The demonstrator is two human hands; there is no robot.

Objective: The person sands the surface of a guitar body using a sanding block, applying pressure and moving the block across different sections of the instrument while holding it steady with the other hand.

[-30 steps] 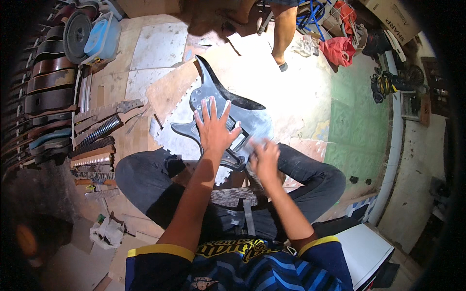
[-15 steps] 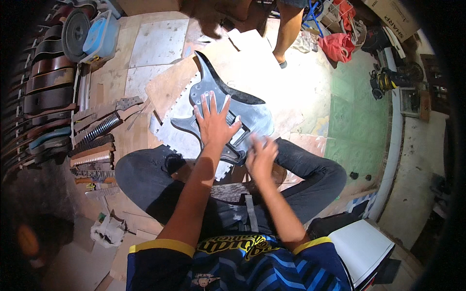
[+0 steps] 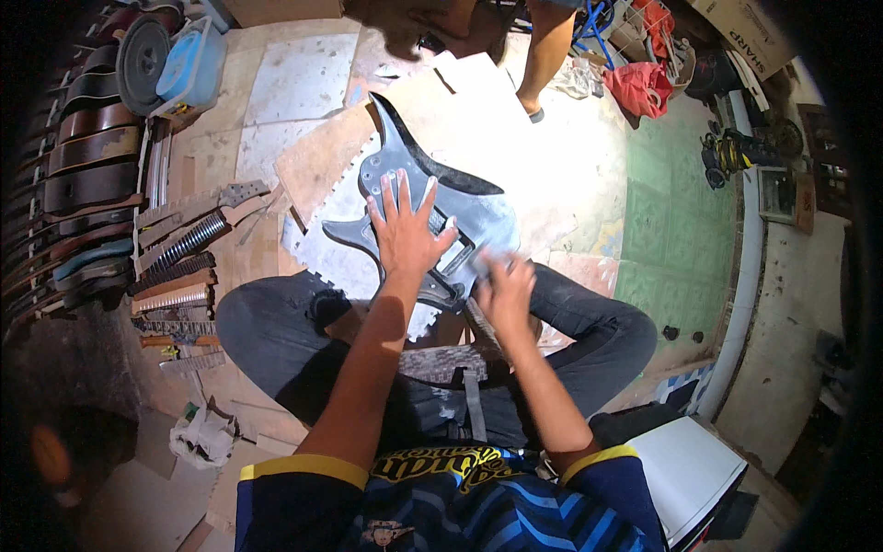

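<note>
A grey electric guitar body (image 3: 474, 216) with a glossy black edge and a cut cavity lies on a pale puzzle-edged mat (image 3: 326, 258) between my crossed legs. My left hand (image 3: 405, 230) rests flat on the body, fingers spread. My right hand (image 3: 506, 290) is curled and motion-blurred at the body's lower right edge, with a small greyish thing at its fingertips that I cannot make out.
Guitar bodies (image 3: 92, 156) line the left, beside guitar necks (image 3: 184, 248) and a blue tub (image 3: 179, 69). Another person's leg (image 3: 538, 64) stands ahead. A red bag (image 3: 644, 87) lies at upper right, a white panel (image 3: 676, 478) at lower right.
My right hand has shifted slightly back and forth along the body's lower right edge. The guitar body sits slightly higher in view. The other person's foot appears slightly higher.
</note>
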